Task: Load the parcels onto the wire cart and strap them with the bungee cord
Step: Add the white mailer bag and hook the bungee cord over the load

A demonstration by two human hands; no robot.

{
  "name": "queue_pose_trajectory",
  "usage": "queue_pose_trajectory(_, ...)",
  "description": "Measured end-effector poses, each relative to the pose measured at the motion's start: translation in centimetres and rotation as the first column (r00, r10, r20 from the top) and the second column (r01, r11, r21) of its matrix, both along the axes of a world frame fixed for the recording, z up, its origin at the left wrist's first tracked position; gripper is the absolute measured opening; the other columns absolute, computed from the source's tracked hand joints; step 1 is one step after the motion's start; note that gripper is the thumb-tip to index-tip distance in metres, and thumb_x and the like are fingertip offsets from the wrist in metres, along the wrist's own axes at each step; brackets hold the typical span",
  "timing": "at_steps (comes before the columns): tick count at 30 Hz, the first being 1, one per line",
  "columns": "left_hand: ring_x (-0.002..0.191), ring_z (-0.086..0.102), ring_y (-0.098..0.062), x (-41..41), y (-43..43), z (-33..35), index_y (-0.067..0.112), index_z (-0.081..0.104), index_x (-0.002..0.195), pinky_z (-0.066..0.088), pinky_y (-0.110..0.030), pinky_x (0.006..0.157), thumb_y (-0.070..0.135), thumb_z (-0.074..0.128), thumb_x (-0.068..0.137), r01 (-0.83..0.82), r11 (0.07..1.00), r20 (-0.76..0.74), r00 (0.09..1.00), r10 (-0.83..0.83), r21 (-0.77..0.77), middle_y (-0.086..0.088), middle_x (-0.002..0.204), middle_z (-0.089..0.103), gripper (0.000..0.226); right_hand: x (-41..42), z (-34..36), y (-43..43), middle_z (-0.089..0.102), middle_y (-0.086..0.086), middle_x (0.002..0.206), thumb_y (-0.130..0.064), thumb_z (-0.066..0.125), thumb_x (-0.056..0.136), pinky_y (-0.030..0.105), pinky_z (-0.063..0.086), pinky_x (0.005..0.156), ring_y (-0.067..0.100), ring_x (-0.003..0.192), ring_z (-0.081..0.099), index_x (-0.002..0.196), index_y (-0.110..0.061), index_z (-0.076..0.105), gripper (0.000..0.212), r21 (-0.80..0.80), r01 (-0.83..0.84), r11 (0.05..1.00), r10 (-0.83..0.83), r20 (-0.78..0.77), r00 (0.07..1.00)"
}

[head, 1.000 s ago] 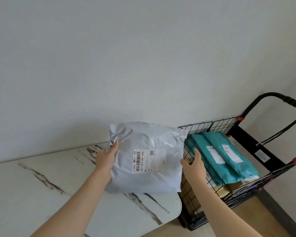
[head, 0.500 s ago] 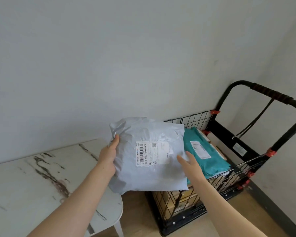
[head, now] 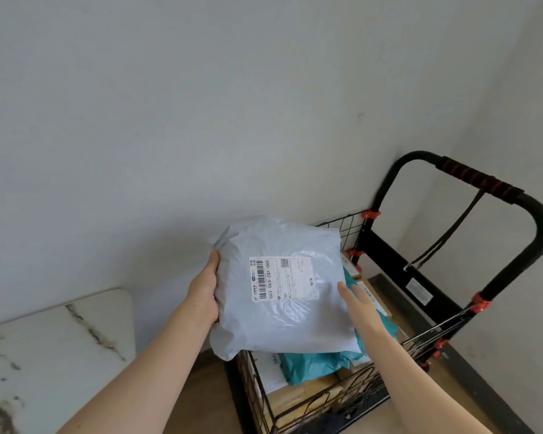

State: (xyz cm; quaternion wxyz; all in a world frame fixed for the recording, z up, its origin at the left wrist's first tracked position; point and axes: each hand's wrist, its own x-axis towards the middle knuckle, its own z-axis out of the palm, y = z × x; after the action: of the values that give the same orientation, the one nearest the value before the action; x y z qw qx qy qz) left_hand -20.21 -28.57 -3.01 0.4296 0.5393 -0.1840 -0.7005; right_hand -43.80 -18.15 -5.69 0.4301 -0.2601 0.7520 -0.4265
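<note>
Two hands on one grey plastic mailer parcel [head: 282, 289] | left hand [head: 203, 292] grips its left edge, thumb on top | right hand [head: 358, 305] flat, fingers straight at right edge | parcel over teal plastic mailers [head: 311, 364] in black wire cart [head: 320, 405] | advice: lower it level, centred.

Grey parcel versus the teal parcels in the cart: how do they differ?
The grey parcel is pale grey, the teal parcels blue-green. The grey parcel is gripped by the left hand, the right hand at its other edge; the teal parcels lie in the wire cart. The grey parcel's label shows fully; the teal parcels are mostly hidden beneath it. Both are plastic mailers.
</note>
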Motion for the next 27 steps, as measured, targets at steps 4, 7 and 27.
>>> queue_pose_trajectory(4,0.084,0.065,-0.027,-4.4,-3.3,-1.1,0.013,0.066,0.102,0.052,-0.038,0.081,0.053,0.061,0.083,-0.026,0.998,0.051,0.998,0.023,0.053,-0.010,0.094,0.069,0.044,-4.3,0.5,-3.1,0.033,0.007,0.150,-0.049,0.053,0.090,0.045,0.029,0.109,0.029,0.134,0.036,0.147,-0.021,0.028,0.068,0.051,0.045,0.998,-0.042,-0.066,0.997)
queue_pose_trajectory(7,0.074,0.061,-0.024,-7.1,-5.3,-2.2,0.013,0.063,0.087,0.049,-0.034,0.077,0.055,0.059,0.084,-0.052,0.995,0.113,0.993,0.042,0.089,-0.006,0.081,0.064,0.042,-7.2,0.5,-5.7,0.039,0.007,0.146,-0.049,0.060,0.086,0.042,0.037,0.103,0.029,0.128,0.043,0.146,-0.019,0.029,0.074,0.112,0.010,0.994,0.009,-0.169,0.986)
queue_pose_trajectory(27,0.099,0.060,-0.030,-15.0,-5.9,-11.8,0.007,0.054,0.123,0.048,-0.042,0.092,0.022,0.075,0.077,0.079,0.951,0.504,0.833,-0.227,0.298,-0.015,0.116,0.062,0.053,-22.6,-8.9,-17.1,0.061,0.004,0.111,-0.022,0.069,0.082,0.025,0.047,0.073,0.018,0.087,0.057,0.121,-0.016,0.046,0.046,0.596,-0.521,0.611,0.743,-0.204,0.638)
